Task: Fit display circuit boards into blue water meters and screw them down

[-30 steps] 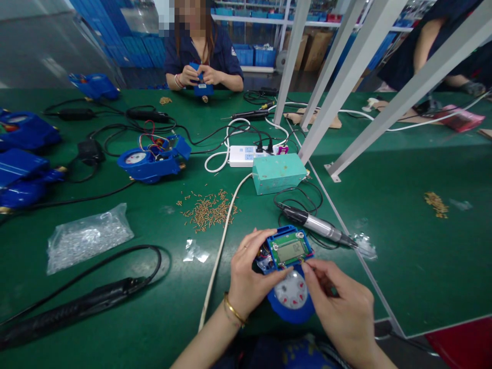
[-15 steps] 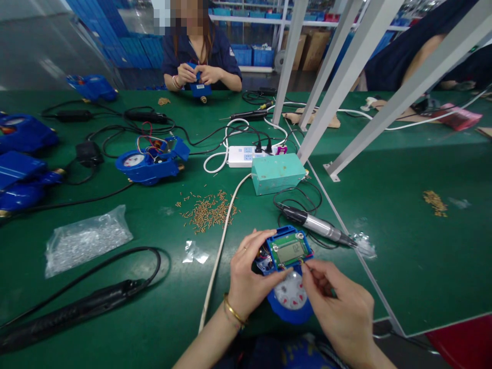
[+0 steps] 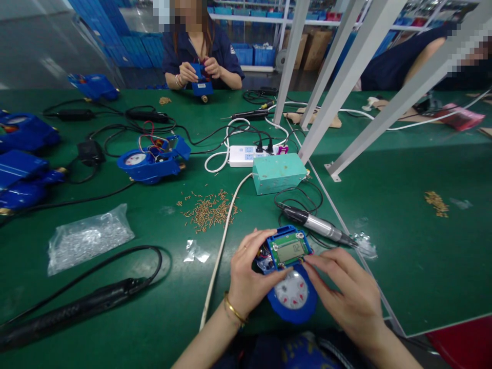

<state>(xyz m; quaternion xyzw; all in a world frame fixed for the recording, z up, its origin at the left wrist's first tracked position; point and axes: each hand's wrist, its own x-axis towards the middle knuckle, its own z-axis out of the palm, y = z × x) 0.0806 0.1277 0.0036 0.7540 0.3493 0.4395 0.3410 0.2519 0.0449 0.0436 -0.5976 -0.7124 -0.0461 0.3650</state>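
Observation:
A blue water meter (image 3: 291,277) with a round dial and a green circuit board with a display lies on the green table (image 3: 384,215) near the front edge. My left hand (image 3: 249,274) is wrapped round its left side, thumb on the dial. My right hand (image 3: 346,294) rests on its right side, fingertips touching the lower right corner of the board. An electric screwdriver (image 3: 319,225) lies just behind the meter.
Brass screws (image 3: 209,207) are scattered mid-table beside a white cable. A teal box (image 3: 279,173), a power strip (image 3: 246,155), another open meter (image 3: 154,160), a bag of small parts (image 3: 88,237) and a black tool (image 3: 69,307) lie around. A person (image 3: 200,56) sits opposite holding a blue meter.
My right hand's fingers have spread flatter over the meter's right side; earlier they pinched at the board's corner. The left hand and the meter stayed put.

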